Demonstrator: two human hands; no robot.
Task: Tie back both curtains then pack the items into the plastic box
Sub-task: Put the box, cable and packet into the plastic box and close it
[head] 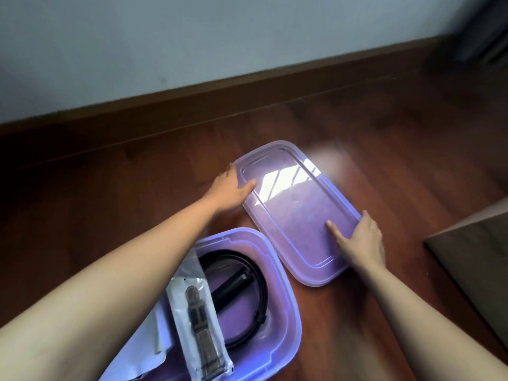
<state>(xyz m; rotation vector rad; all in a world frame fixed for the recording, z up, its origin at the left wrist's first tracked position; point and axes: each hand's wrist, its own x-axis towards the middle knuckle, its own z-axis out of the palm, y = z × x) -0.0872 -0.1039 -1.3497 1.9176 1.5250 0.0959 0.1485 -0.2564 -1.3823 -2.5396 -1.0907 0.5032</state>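
Both hands gripping the lid [297, 213] lying on the floor [137, 188], left grip [231, 192] at far-left edge, right grip [360, 240] at near-right, plastic box [283, 303] sitting open, near-left of it.

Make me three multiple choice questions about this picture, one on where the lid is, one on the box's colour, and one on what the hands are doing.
1. Where is the lid?
A. Snapped on the box
B. On the floor beside the box
C. Leaning on the wall

2. What colour is the box?
A. Purple
B. Green
C. Red

3. What are the hands doing?
A. Both inside the box
B. One holds a curtain
C. Both on the lid's edges

Answers:
1 B, the lid lies on the floor, and the box is open.
2 A, its walls are translucent purple.
3 C, the left hand grips the far corner and the right hand the near edge.
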